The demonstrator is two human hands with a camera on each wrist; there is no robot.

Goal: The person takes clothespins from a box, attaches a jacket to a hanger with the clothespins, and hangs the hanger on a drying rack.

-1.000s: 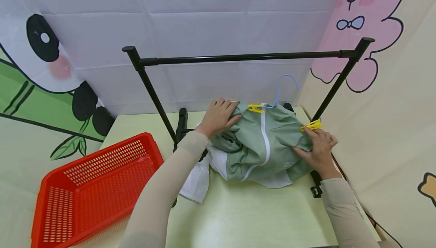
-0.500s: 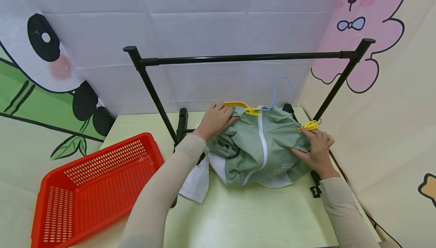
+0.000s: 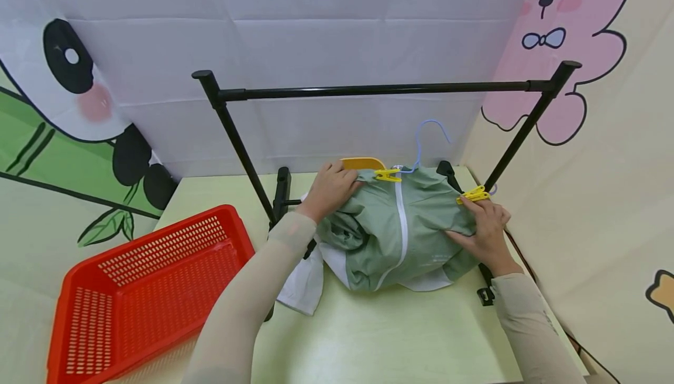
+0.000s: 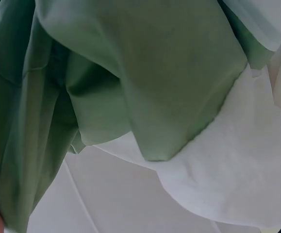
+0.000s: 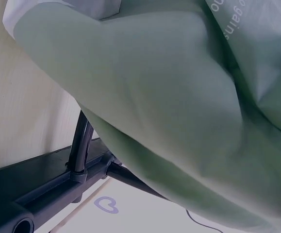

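Observation:
A green and white zip-up jacket [image 3: 379,226] hangs bunched between my hands, its white zip running down the middle. A blue hanger [image 3: 419,138] pokes its hook out at the collar. One yellow clothespin [image 3: 388,175] sits by the collar, and more yellow clothespins [image 3: 474,194] are at the right shoulder. My left hand [image 3: 333,189] grips the jacket's left shoulder, fingers over the top. With thumb and fingers, my right hand [image 3: 485,233] holds the right shoulder just below the clothespins. In both wrist views the jacket fabric [image 4: 169,77] fills most of the picture.
A black garment rack [image 3: 368,89] stands over the table [image 3: 368,337], its bar above and behind the jacket. To the left is a red plastic basket [image 3: 152,290]. Something yellow-orange [image 3: 363,163] shows behind the collar. A black cable [image 3: 566,331] runs along the right edge.
Both hands and the jacket have shifted slightly left; the collar and hanger hook have also dropped a little. The yellow-orange thing behind the collar has come into sight.

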